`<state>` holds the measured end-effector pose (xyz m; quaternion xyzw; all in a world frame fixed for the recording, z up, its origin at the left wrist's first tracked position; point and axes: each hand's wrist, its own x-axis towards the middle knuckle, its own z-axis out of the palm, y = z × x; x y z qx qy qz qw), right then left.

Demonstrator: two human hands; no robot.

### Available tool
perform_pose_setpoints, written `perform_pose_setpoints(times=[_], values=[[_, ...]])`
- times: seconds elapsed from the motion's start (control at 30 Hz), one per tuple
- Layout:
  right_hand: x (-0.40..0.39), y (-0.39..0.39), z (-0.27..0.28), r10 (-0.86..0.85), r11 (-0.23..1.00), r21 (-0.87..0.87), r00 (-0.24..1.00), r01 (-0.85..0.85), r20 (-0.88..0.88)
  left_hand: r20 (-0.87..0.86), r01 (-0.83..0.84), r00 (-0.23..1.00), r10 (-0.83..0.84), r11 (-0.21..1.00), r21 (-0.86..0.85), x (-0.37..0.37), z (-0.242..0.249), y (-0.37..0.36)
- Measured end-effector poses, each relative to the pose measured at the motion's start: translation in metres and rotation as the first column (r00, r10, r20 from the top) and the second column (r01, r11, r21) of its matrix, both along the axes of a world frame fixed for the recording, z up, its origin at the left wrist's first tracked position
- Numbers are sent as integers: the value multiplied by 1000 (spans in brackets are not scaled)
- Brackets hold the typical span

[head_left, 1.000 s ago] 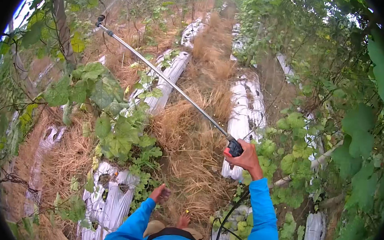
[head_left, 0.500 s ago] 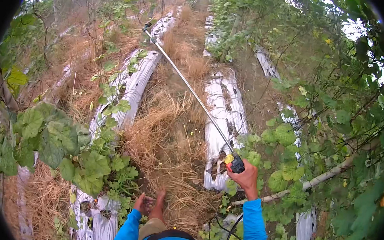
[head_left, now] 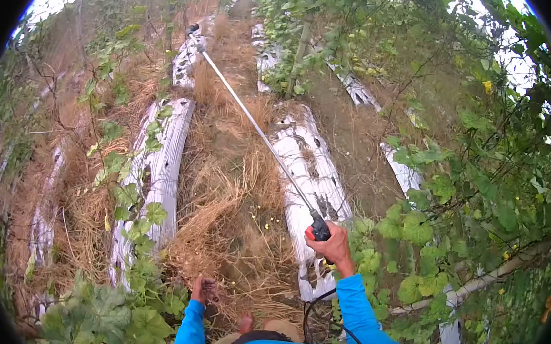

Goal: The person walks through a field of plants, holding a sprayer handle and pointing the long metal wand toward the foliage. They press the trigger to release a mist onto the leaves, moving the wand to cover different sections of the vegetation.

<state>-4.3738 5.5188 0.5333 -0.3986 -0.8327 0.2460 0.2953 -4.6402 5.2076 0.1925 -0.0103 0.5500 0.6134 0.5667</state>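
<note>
My right hand (head_left: pixel 335 246) is wrapped round the black handle (head_left: pixel 319 230) of a long spray wand, which has a red part near the fingers. From the handle the thin metal tube (head_left: pixel 253 122) slants up and left to a dark nozzle (head_left: pixel 192 29) above the far end of the left row. A black hose (head_left: pixel 308 312) loops down from the handle past my right sleeve. Low in the middle, my left hand (head_left: pixel 204 290) hangs over dry straw with its fingers apart and nothing in it.
White plastic-covered rows (head_left: pixel 159 176) with holes run up the slope on both sides of a straw-covered path (head_left: pixel 222 194). Leafy vines crowd the right side, where a pale branch (head_left: pixel 474 284) slants across. Broad leaves (head_left: pixel 102 317) stand at the lower left.
The view has shifted, and the broad leaves now sit lower at the left. My right hand and the wand appear further left in the view. The left hand remains empty.
</note>
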Motion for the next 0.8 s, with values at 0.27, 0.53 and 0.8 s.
perform_pose_setpoints(times=[0.27,0.53,0.8], values=[[-69,62,8,-109,975,212,978,71,176,-5,-57,998,57,998,18,-54,13,75],[-146,142,-22,-91,994,66,994,87,61,43,-10,999,12,999,-34,-125,-53,144],[-206,265,-52,80,997,3,994,-80,72,-12,-4,1000,3,994,-109,-232,-19,268]])
